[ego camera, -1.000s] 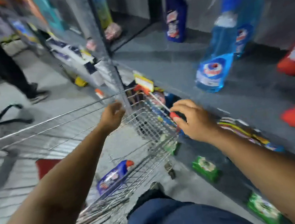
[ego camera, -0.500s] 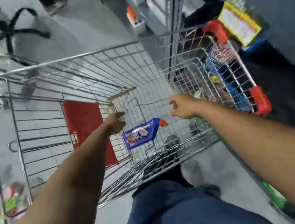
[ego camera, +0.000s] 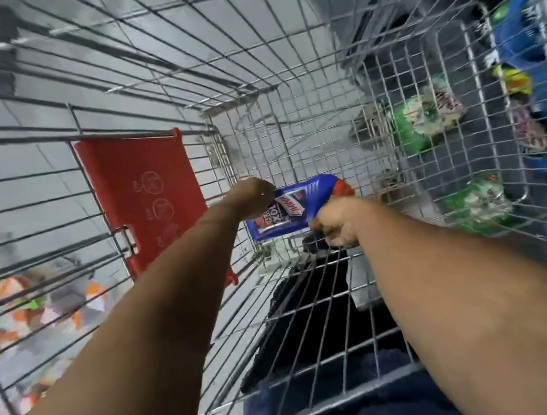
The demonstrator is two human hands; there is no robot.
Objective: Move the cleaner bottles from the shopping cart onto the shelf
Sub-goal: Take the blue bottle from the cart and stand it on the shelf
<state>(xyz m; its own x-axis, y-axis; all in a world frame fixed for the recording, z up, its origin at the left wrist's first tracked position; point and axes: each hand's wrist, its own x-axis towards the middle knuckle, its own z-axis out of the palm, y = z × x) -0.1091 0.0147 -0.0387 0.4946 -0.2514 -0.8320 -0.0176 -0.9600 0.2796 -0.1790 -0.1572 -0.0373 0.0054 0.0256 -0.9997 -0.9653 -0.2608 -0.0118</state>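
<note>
A blue cleaner bottle [ego camera: 291, 207] with a red cap lies on its side at the bottom of the wire shopping cart [ego camera: 281, 52]. My left hand [ego camera: 252, 196] touches the bottle's left end, fingers curled over its edge. My right hand [ego camera: 335, 225] is closed on the bottle's neck end just below the red cap. Both arms reach down into the cart basket. The shelf is seen only through the cart's right wall.
A red plastic flap [ego camera: 145, 201] hangs on the cart's left side. Through the right mesh, green packets [ego camera: 426, 121] and blue packages [ego camera: 524, 28] sit on low dark shelving. Colourful blurred goods [ego camera: 31, 310] lie lower left beyond the cart.
The view has dropped into the cart. Both hands went from the cart's rim down to the blue bottle and now hold its two ends.
</note>
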